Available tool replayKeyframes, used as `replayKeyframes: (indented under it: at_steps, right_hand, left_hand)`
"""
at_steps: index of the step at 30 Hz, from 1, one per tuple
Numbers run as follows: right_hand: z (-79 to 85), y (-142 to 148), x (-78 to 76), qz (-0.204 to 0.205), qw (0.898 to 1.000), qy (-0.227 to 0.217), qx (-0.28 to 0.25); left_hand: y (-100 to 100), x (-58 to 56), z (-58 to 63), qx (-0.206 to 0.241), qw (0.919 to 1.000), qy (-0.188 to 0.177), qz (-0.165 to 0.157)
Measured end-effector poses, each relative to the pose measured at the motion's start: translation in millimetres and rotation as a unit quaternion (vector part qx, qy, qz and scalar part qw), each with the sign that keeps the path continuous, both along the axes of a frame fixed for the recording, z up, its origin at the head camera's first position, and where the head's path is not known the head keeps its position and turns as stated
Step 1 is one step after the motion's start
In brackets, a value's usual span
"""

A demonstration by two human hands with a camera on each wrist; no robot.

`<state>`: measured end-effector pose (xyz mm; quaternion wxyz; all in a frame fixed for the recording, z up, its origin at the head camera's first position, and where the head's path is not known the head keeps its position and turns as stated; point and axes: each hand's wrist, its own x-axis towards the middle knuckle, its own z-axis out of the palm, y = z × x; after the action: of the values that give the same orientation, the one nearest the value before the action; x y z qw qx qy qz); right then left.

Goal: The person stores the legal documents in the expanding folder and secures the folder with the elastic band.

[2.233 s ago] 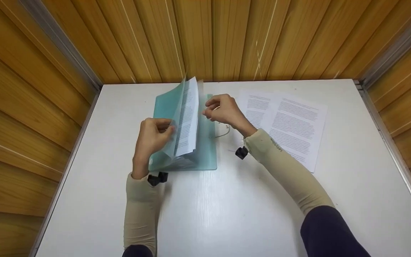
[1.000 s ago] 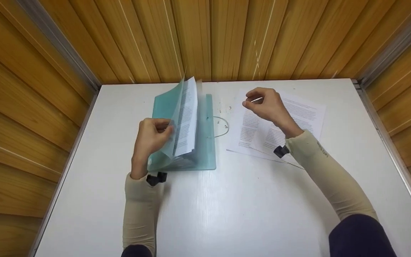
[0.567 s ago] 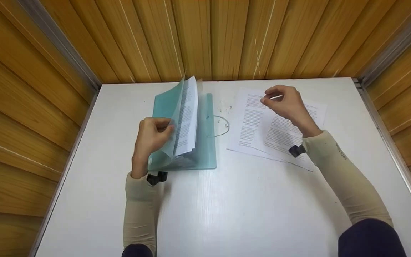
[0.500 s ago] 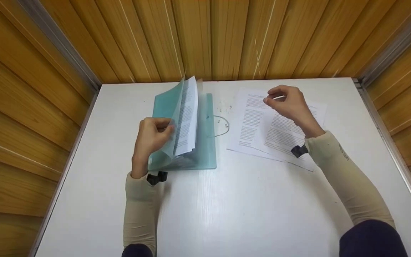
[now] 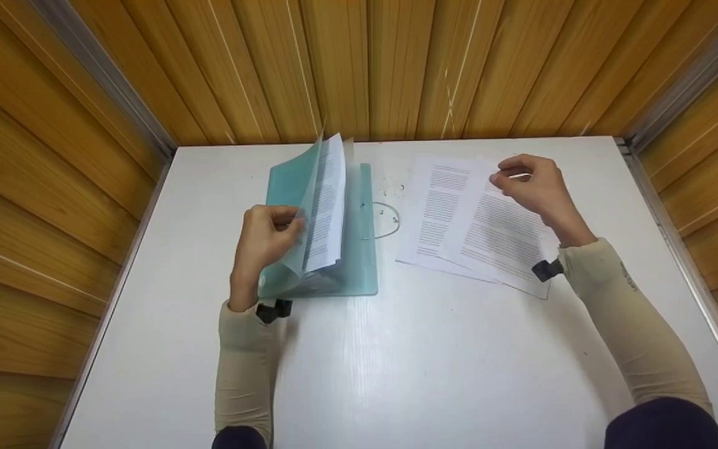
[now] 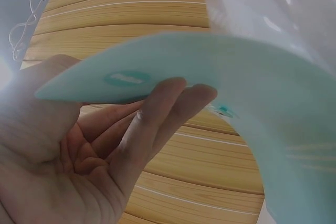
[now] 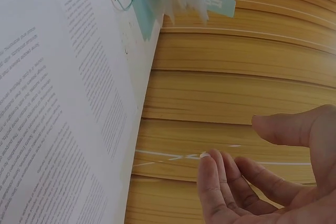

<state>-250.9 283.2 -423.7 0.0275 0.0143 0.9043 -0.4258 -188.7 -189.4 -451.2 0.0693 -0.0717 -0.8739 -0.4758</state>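
Note:
My left hand [image 5: 265, 240] holds up the bent translucent green cover [image 6: 173, 56] of a display folder [image 5: 368, 268], pinching it between thumb and fingers. Printed pages [image 5: 329, 199] stand half raised inside the folder, beside clear sleeves. My right hand [image 5: 536, 187] hovers over the loose sheets, its fingers loosely bent and thumb apart from them; in the right wrist view nothing lies between them. Beneath it, one printed sheet [image 5: 496, 243] partly overlaps another [image 5: 424, 181] on the white table.
A thin elastic cord [image 5: 397, 218] loops out from the folder's right edge. Small dark marks [image 5: 387, 187] dot the tabletop [image 5: 384, 374] near it. Wood-grain panels [image 5: 396, 68] rise behind and on both sides of the table.
My right hand has moved right, away from the folder and across the loose sheets, uncovering more of them. The left hand keeps the cover raised in the same place.

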Motion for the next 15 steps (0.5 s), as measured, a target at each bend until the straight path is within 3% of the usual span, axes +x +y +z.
replayKeyframes:
  at_steps: [9,15]
  right_hand:
    - [-8.5,22.6,8.1,-0.02,1.0,-0.023,0.006]
    - [-13.7,41.3,16.0,-0.031,0.999,-0.012,0.003]
  left_hand:
    - [-0.5,-0.5,-0.3,0.0,1.0,-0.001,-0.002]
    - [0.2,-1.2,-1.2,0.004,1.0,0.001,-0.002]
